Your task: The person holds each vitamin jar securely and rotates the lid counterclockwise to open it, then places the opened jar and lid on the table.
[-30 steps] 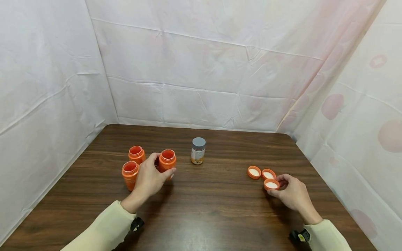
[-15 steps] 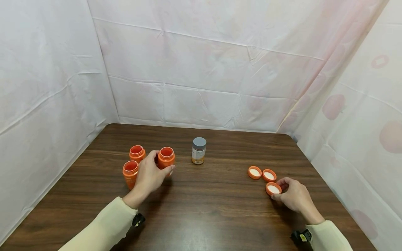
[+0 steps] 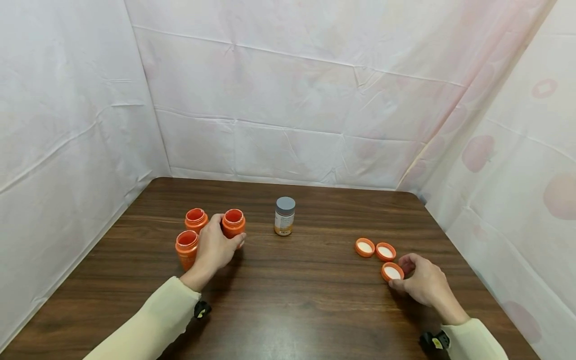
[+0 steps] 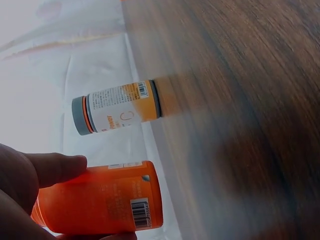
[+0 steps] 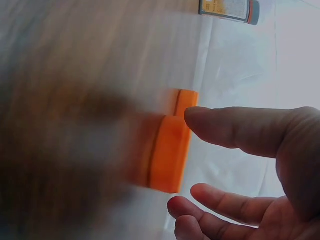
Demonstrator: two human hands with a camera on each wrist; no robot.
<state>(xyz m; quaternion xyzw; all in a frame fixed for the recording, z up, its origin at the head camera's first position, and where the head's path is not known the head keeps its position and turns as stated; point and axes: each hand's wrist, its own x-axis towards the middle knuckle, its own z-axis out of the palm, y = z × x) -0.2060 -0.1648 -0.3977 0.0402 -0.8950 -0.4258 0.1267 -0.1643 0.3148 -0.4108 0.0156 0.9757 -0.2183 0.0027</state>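
Grey-capped bottle [image 3: 284,216]: one, upright on dark wood counter [image 3: 288,300]. Left grip [image 3: 218,249]: thumb and fingers pinching uncapped orange jar [image 3: 233,227], just left of bottle. Further orange jars [image 3: 187,250]: two, uncapped, upright, farther left of bottle. Right grip [image 3: 422,282]: thumb and fingers spread about orange cap [image 3: 392,272], front right of bottle; contact uncertain. Like caps [image 3: 365,247]: two, white insides up, right of bottle.

On the brown wooden desk [image 3: 292,300], two orange cylindrical bottles [image 3: 186,252] are placed left of a third orange bottle [image 3: 233,229]; three round orange caps [image 3: 386,251] are placed rightmost, with a grey-capped cylindrical bottle [image 3: 284,220] in between.
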